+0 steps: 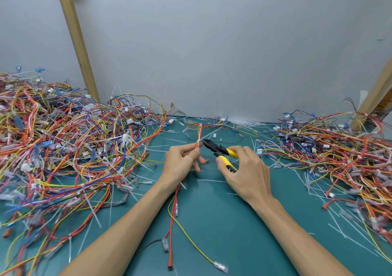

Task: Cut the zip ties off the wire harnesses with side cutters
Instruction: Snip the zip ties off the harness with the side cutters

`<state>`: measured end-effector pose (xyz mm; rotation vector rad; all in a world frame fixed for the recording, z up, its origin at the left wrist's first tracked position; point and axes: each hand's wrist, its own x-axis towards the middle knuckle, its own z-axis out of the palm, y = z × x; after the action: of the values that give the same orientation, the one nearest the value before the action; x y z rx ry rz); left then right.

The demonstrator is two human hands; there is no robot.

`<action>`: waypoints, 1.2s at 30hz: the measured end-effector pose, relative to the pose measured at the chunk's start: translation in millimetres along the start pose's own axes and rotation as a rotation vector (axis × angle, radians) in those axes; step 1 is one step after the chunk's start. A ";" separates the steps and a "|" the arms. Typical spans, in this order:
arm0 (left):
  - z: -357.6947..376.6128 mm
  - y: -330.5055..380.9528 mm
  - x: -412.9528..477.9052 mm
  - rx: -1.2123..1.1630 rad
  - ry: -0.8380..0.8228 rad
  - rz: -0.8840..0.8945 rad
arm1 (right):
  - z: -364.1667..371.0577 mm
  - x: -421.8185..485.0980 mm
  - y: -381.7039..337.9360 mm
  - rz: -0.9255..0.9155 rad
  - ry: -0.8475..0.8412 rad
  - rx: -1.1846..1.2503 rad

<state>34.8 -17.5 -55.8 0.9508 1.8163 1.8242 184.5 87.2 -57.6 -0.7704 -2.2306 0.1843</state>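
A big tangle of wire harnesses (63,148) heaps the green tabletop (222,222) at left. The left hand (182,163) pinches one harness (198,135) mid-table; the right hand (246,169) grips yellow-handled side cutters (218,149), tips beside its zip tie (198,141).
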 end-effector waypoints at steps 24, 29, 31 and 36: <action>0.6 -6.9 3.4 0.072 -0.030 0.020 | 1.2 -0.1 -0.2 0.008 -0.026 0.017; 0.7 -6.7 3.4 0.078 -0.021 0.017 | 1.2 -0.3 0.1 -0.005 -0.029 0.007; 0.8 -6.8 3.2 0.074 -0.021 0.017 | 1.1 -0.2 0.3 -0.008 -0.027 0.000; 0.9 -6.5 2.9 0.072 -0.022 0.022 | 0.5 -0.1 0.3 -0.008 -0.022 -0.003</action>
<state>32.2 -14.3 -61.7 1.0169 1.8768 1.7641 184.4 87.4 -58.0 -0.7643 -2.2549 0.1858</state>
